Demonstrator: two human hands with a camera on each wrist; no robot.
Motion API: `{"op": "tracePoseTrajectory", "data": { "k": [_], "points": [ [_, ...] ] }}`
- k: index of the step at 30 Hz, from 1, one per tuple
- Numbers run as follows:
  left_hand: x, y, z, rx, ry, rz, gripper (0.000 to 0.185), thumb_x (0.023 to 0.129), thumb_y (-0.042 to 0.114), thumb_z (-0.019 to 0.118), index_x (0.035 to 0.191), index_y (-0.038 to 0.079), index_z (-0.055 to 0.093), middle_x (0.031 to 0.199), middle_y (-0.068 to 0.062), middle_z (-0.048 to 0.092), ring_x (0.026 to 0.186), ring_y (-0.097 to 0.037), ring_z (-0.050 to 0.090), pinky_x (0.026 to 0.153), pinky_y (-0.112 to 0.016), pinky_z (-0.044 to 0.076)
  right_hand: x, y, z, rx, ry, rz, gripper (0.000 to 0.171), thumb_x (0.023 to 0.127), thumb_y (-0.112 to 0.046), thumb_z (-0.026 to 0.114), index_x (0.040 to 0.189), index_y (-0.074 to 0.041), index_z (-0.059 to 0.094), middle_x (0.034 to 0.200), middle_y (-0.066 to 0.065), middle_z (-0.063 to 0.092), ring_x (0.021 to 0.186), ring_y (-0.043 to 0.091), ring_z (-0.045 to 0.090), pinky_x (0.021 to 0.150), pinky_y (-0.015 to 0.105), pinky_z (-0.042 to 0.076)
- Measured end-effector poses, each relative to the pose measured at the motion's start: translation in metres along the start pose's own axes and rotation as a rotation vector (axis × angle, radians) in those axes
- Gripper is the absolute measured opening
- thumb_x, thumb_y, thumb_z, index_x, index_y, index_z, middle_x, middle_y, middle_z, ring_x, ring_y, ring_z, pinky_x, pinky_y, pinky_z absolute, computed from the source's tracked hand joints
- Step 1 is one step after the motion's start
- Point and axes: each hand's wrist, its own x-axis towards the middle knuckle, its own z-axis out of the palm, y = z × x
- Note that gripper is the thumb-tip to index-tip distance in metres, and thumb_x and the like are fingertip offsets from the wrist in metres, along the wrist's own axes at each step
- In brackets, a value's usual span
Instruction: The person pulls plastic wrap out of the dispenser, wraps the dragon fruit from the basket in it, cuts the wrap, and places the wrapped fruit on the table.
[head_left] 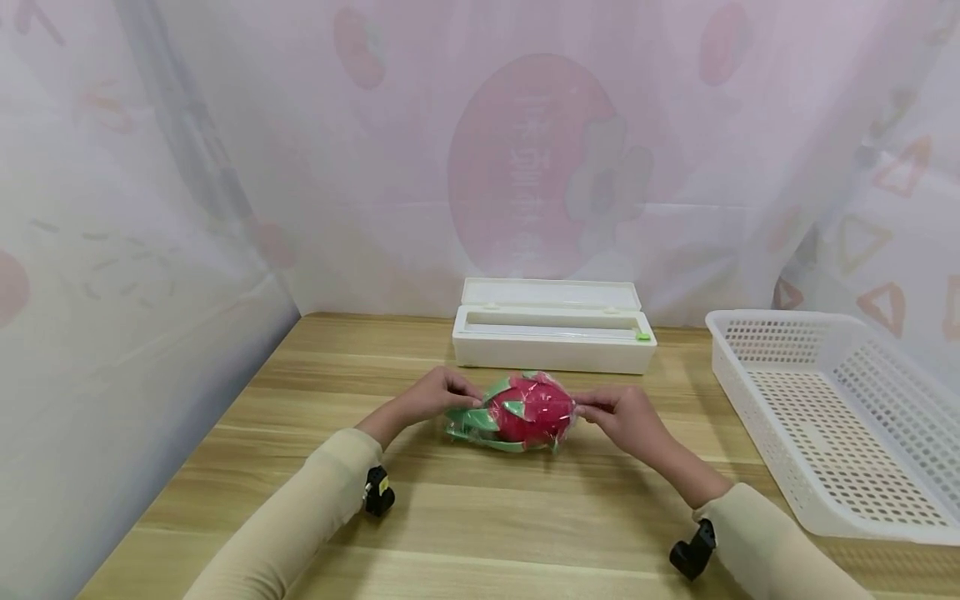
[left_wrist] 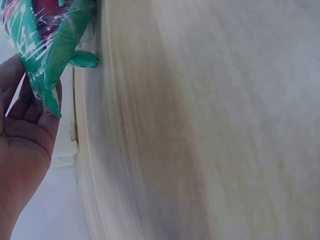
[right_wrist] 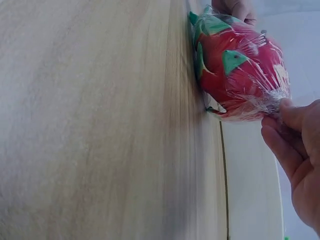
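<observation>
A red dragon fruit with green scales, wrapped in clear cling film, is on the wooden table. At its green, leafy end my left hand pinches the wrapped tips. My right hand pinches the bunched cling film at the red end between thumb and fingers. In the left wrist view, green leaf tips show under shiny film, with the left fingers behind them. Crinkled film covers the fruit's red side in the right wrist view.
Behind the fruit stands a white cling film dispenser box with its lid raised and a green slider at its right. A white perforated basket sits on the right. Printed cloth hangs around the table.
</observation>
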Motion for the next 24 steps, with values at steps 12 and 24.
{"op": "tracePoseTrajectory", "data": {
  "k": [12,24],
  "points": [
    [0.0007,0.0001,-0.0006,0.021,-0.036,0.015,0.011,0.09,0.01,0.07,0.095,0.005,0.077,0.099,-0.003,0.072,0.094,-0.015,0.065,0.082,-0.031,0.053,-0.0004,0.0029,-0.0021,0.114,-0.049,0.133,0.01,0.087,-0.003,0.07,0.096,-0.002,0.077,0.092,0.01,0.073,0.077,0.031,0.071,0.064,0.028,0.058],
    [-0.0028,-0.0016,-0.0059,-0.006,-0.029,0.012,0.017,0.09,0.018,0.071,0.102,0.008,0.077,0.103,-0.002,0.07,0.094,-0.017,0.064,0.082,-0.033,0.053,-0.001,0.0038,-0.0066,0.075,-0.083,0.104,0.018,0.092,-0.011,0.067,0.106,-0.003,0.075,0.099,0.008,0.073,0.084,0.022,0.07,0.067,0.029,0.057]
  ]
}}
